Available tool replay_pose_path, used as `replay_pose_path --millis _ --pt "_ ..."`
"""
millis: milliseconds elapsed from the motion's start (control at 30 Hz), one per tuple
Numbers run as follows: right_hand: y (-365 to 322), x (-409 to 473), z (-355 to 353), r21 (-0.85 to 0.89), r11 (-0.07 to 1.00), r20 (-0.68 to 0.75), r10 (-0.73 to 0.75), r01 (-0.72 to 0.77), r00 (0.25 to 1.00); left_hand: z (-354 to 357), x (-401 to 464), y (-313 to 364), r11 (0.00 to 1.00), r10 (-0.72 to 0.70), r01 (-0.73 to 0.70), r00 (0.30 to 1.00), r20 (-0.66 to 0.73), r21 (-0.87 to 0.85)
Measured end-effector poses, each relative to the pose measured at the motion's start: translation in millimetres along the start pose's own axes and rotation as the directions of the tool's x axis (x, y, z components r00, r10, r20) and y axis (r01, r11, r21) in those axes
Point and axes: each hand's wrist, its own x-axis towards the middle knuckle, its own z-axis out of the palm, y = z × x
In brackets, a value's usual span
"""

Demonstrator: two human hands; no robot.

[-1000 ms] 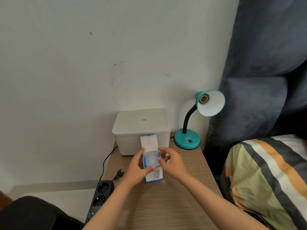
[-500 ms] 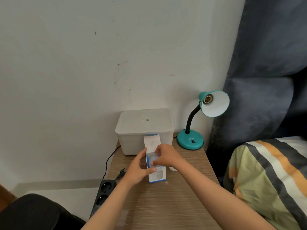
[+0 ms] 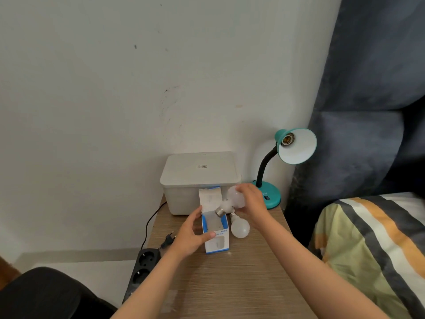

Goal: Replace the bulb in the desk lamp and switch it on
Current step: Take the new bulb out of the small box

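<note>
Two bulbs show at lower centre: the new bulb (image 3: 234, 199) sits in your right hand (image 3: 253, 203), fingers wrapped round its globe, long axis slanting with the metal screw base down-left over the open box (image 3: 215, 229), while the spare bulb (image 3: 239, 227) lies on the table (image 3: 241, 284) just beside that box. Your left hand (image 3: 190, 236) grips the box side, thumb across its front — so the right is nearer the desk lamp (image 3: 289, 155), whose bare socket (image 3: 287, 139) waits up-right, and the base must swing round to face it.

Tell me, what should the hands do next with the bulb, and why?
Probably the right hand should carry the bulb to the lamp. The bulb is already out of the box, and the lamp's socket is empty.
</note>
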Motion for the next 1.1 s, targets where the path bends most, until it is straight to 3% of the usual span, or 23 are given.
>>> replay_pose_path --millis 33,100,167,267,433,533,767,1100 --pt "-5 -1 -3 0.098 0.993 -0.026 0.067 -0.065 0.997 0 0 -1 1.000 0.001 -0.001 1.000 -0.003 0.001" --pt "-10 -2 -9 0.095 0.992 -0.068 0.085 -0.078 0.994 0 1 -2 1.000 0.006 -0.006 1.000 -0.011 -0.001" --pt "-6 -2 -14 -0.114 0.993 -0.070 -0.022 0.014 0.997 1 1 -2 1.000 0.001 -0.002 1.000 -0.017 -0.015" --pt "8 -6 -19 -0.450 0.881 0.049 -0.139 0.146 0.989 3 1 -1 1.000 -0.014 0.013 1.000 -0.023 -0.007" --pt "28 -13 -20 -0.709 0.640 0.263 -0.149 0.296 0.953 4 0 0 1.000 -0.019 0.019 0.999 -0.028 0.015" --pt "37 -19 -16 -0.753 0.549 0.322 -0.173 0.363 0.931 4 -1 1 1.000 -0.009 0.010 1.000 -0.029 0.006" --pt "42 -25 -8 -0.743 0.551 0.258 -0.288 0.380 0.922 4 -3 0 0.999 0.036 -0.035 0.999 -0.025 0.030" --pt "42 -28 -10 -0.803 0.464 0.291 -0.241 0.373 0.926 4 -3 -1 0.996 0.056 -0.054 0.998 -0.023 0.072"
